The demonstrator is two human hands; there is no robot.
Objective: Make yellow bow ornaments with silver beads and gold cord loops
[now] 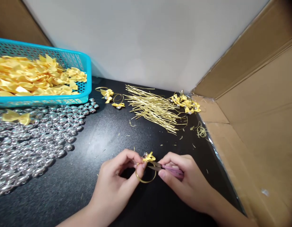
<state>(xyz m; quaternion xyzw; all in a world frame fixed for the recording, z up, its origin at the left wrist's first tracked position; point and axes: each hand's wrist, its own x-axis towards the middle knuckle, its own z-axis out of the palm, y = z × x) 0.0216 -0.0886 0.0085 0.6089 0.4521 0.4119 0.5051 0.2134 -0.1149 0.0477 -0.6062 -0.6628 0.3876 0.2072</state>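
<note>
Left hand (pixel 115 181) pinches a gold loop (pixel 146 182) at six o'clock; right hand (pixel 191 183) wraps purple snips (pixel 173 171) at its three o'clock; a slip could let the parted blades (pixel 156 164) nick the bow (pixel 149 157).

We see yellow in the held bow (pixel 149 157) and gold in its loop (pixel 146 182); the snips (pixel 173 171) show pinkish-purple handles and grey blades. We note mirror-silver beads (pixel 45 138), a turquoise basket (pixel 88 75) with lattice perforations, yellow ribbons (pixel 30 77) and gold strips (pixel 152 108). The tabletop (pixel 108 126) is black, apparently speckled, though glare obscures it; the cardboard (pixel 254 94) is brown.
</note>
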